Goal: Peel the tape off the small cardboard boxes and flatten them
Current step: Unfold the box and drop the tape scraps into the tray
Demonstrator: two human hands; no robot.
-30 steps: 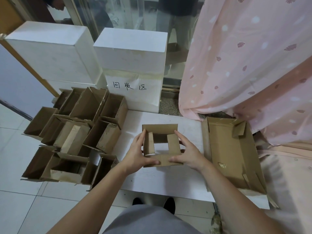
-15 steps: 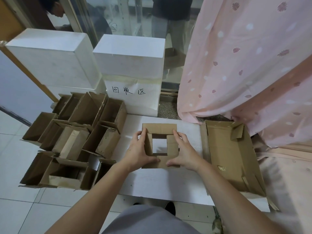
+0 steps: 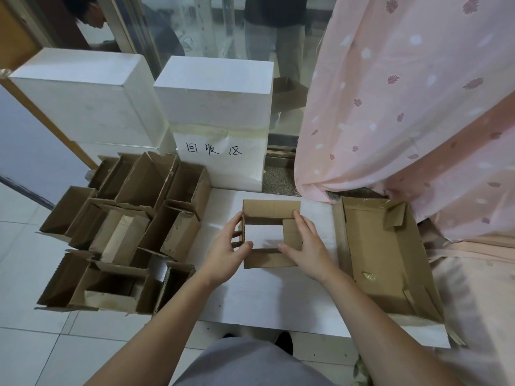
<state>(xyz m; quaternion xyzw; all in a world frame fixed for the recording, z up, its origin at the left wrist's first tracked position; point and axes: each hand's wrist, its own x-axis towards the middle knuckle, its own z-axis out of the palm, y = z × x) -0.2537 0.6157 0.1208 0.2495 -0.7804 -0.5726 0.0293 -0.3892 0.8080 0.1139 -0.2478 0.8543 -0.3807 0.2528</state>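
A small brown cardboard box point(image 3: 271, 208) stands open at top and bottom on the white board point(image 3: 267, 296), so the board shows through its middle. Its flaps are spread outward. My left hand point(image 3: 227, 253) grips the box's left wall, thumb at the near edge and fingers on the outside. My right hand point(image 3: 308, 247) presses on the right flap, thumb on the near flap. No tape is visible on this box.
Several open small cardboard boxes point(image 3: 122, 232) crowd the floor to the left. A large shallow cardboard tray point(image 3: 384, 257) lies on the right. White foam blocks point(image 3: 214, 87), one bearing a handwritten paper label, stand behind. Pink curtain point(image 3: 418, 93) hangs at right. People stand beyond the glass.
The box came down onto the board and away from me. Its flaps spread wider under my hands, the right flap pressed down flatter.
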